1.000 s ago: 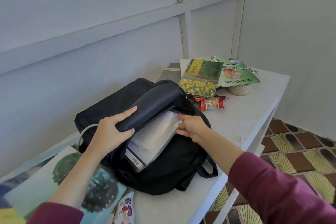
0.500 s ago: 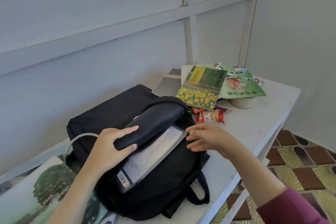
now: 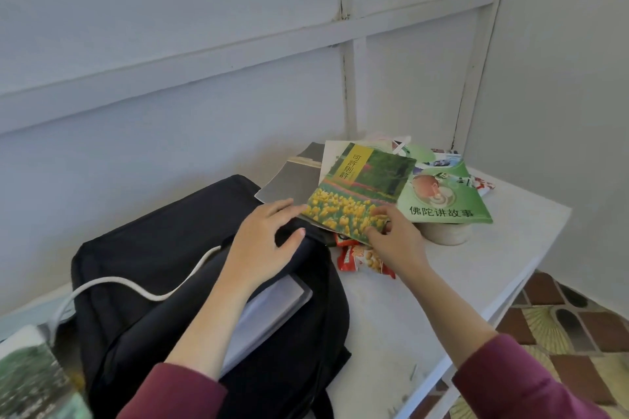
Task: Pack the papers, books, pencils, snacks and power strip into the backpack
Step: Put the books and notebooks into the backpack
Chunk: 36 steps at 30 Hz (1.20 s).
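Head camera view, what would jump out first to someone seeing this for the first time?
Both hands, the left hand and the right hand, reach for the yellow-flower book on the pile at the table's far end. Beside it lies a green book. The open black backpack fills the near left, papers showing in its mouth.

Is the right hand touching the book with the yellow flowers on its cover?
Touching. In the head view the right hand has its fingertips on the near corner of the yellow-flower book, thumb under the edge.
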Each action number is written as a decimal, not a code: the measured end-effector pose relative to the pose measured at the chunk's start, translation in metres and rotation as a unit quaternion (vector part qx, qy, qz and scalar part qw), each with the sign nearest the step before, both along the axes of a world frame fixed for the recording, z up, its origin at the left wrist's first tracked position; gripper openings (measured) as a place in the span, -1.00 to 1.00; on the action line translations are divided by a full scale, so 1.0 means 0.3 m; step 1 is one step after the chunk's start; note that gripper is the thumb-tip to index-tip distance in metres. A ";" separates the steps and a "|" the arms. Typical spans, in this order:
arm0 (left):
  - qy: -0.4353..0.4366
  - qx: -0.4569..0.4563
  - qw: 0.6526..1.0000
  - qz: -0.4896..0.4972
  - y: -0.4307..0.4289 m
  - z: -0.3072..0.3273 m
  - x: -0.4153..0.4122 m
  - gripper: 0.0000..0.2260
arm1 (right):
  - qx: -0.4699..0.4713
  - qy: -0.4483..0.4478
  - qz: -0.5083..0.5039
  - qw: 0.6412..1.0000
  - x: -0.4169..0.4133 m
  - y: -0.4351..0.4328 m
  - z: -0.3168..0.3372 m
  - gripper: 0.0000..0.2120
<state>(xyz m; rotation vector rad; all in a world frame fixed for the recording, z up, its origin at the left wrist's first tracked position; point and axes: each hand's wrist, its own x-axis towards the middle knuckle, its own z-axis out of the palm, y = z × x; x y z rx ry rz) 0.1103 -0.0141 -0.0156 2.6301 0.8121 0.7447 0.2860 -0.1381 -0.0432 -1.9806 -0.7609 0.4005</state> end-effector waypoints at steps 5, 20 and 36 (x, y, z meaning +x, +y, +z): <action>0.012 -0.128 0.992 -0.005 0.035 0.009 0.119 -0.64 | 0.069 0.083 -0.013 0.994 0.019 0.015 -0.023 -0.71; -0.164 -0.409 0.898 -0.005 0.027 0.072 0.094 -0.81 | 0.223 0.400 0.137 0.878 0.025 -0.095 0.058 -0.57; -0.252 -0.332 0.908 -0.052 -0.169 0.063 -0.102 -0.63 | 0.399 0.419 0.075 0.812 -0.236 -0.170 0.059 -0.59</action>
